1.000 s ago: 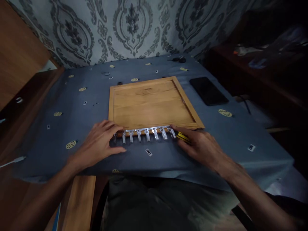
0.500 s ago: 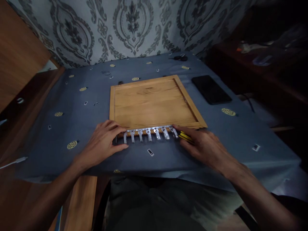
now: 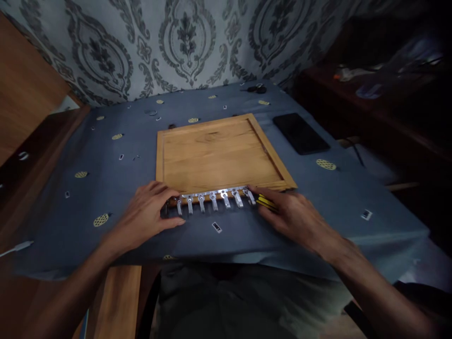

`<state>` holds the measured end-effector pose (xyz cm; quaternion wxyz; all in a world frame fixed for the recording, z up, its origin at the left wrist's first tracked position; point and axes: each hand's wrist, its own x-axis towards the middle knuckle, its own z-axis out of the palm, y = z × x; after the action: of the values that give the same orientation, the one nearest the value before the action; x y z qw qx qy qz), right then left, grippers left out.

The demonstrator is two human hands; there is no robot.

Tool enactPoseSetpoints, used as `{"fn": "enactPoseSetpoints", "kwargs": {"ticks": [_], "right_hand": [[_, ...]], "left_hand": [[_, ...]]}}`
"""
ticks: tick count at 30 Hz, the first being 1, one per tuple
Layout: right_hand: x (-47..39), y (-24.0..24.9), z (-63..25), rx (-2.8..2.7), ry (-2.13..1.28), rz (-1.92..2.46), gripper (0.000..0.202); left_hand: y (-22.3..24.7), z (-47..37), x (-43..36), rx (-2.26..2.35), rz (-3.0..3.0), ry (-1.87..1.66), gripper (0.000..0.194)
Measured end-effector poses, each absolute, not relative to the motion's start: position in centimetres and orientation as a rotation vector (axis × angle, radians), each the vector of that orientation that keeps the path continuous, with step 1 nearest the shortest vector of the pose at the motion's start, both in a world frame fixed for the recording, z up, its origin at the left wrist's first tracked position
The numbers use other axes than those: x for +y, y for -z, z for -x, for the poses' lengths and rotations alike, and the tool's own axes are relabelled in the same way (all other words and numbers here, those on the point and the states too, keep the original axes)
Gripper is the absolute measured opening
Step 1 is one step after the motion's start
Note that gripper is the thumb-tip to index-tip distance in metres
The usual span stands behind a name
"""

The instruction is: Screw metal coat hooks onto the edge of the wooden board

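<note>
A silver metal hook rail [image 3: 213, 195] with several hooks lies along the near edge of a framed wooden panel [image 3: 215, 160]. The hooks point toward me. My left hand [image 3: 150, 209] is at the rail's left end, fingers pressed on the rail and panel edge, thumb held apart below. At the other end is my right hand [image 3: 293, 214], its index fingertip touching the rail. A slim yellow object with dark stripes [image 3: 266, 202] is held in that hand; its kind is mostly hidden by the fingers.
A black phone-like slab [image 3: 301, 133] lies right of the panel on the blue patterned tablecloth [image 3: 116, 183]. Scissors-like dark handles [image 3: 259, 88] lie at the back. A white cable [image 3: 17, 248] is at the left edge, and a patterned curtain [image 3: 187, 42] hangs behind.
The view has shifted slightly, so everything sits a little further left and lower. Both hands keep their places at the ends of the hook rail.
</note>
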<state>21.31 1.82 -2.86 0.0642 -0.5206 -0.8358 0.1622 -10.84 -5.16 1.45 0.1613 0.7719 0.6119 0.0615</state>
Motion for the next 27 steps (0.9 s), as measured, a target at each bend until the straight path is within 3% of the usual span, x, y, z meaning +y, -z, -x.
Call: {"fn": "enactPoseSetpoints", "kwargs": {"ticks": [3, 12, 22, 27], "right_hand": [[1.7, 2.8, -21.3, -2.513, -0.464, 1.536, 0.048], [1.5, 2.4, -21.1, -2.528, -0.503, 1.565, 0.054], [1.1, 1.2, -20.6, -2.520, -0.572, 1.612, 0.053], [1.0, 0.9, -20.4, -2.529, -0.613, 1.640, 0.054]], "left_hand": [[-2.6, 11.1, -5.1, 1.747, -2.142, -0.221, 0.040], [-3.0, 6.6, -3.3, 1.623, -2.191, -0.399, 0.022], [-0.9, -0.6, -0.7, 1.568, -2.411, -0.166, 0.041], [-0.3, -1.7, -0.3, 1.600, -2.478, -0.191, 0.038]]}}
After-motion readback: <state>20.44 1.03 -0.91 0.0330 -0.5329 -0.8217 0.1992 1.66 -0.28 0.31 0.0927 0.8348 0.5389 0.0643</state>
